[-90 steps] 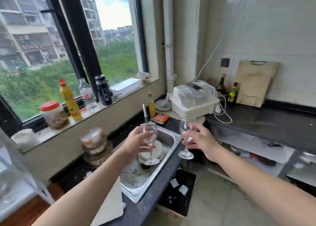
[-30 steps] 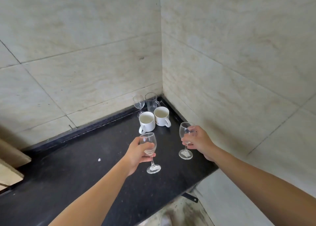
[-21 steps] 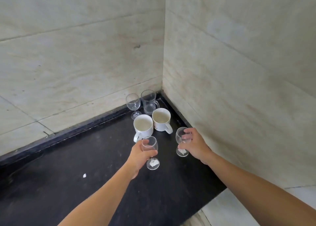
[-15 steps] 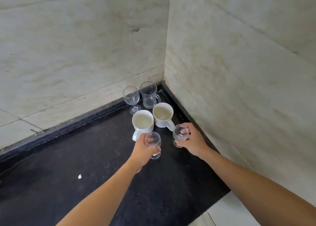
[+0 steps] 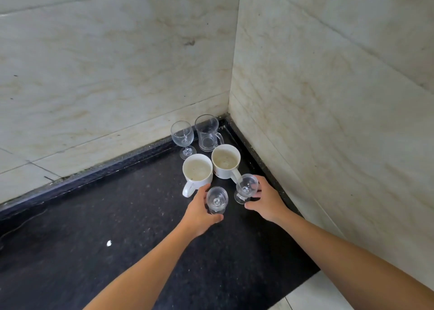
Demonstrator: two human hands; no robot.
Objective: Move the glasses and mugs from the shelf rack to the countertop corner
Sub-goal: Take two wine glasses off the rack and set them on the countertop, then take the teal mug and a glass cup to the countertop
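Two clear wine glasses stand upright on the black countertop (image 5: 122,215) near its corner. My left hand (image 5: 199,212) wraps around the left wine glass (image 5: 217,199). My right hand (image 5: 265,200) holds the right wine glass (image 5: 246,187). Just behind them stand two white mugs, one on the left (image 5: 197,172) and one on the right (image 5: 225,160). At the very corner stand a third wine glass (image 5: 183,137) and a clear glass mug (image 5: 207,133).
Tiled walls (image 5: 328,98) close the corner behind and to the right. The countertop's front edge (image 5: 303,284) runs at the lower right, with pale floor beyond. A small white speck (image 5: 108,243) lies on the counter to the left.
I turned from the sink to the corner and lowered both wine glasses down onto the counter just in front of the white mugs.
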